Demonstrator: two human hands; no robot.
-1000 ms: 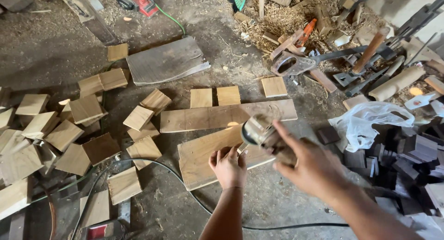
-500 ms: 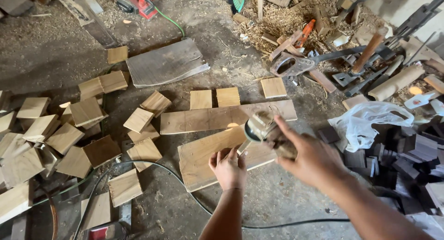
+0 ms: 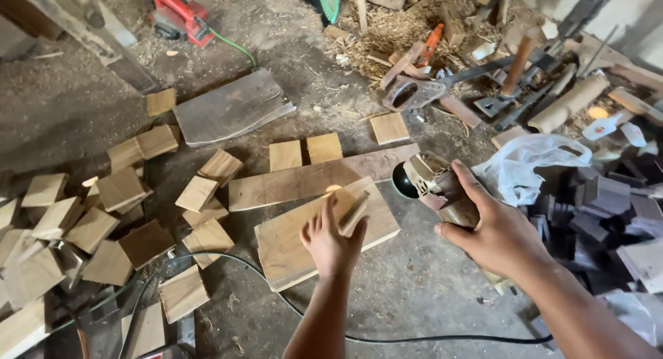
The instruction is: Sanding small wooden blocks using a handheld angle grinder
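Your left hand (image 3: pixel 330 243): fingers curled round a small pale rectangular wood block (image 3: pixel 353 208), held tilted just above the wide light-brown wooden board (image 3: pixel 290 245) lying flat on the floor; thumb on block's right edge.
Your right hand (image 3: pixel 498 236): fingers wrapped tight on body of a dusty tan angle grinder w/ dark round disc (image 3: pixel 427 181); disc faces left, near the block, not touching as far as can be seen.
Behind board: long narrow brown plank (image 3: pixel 276 185), approx. parallel; two small square pale offcuts (image 3: pixel 304 152) just beyond it.
Left: scattered heap of square wood offcuts (image 3: pixel 90 221).
Floor, front: black power cable (image 3: pixel 442 339).
Right: white plastic bag (image 3: pixel 532 167) beside pile of dark wood pieces (image 3: pixel 608 207).
Top left: red power tool (image 3: pixel 181 13).
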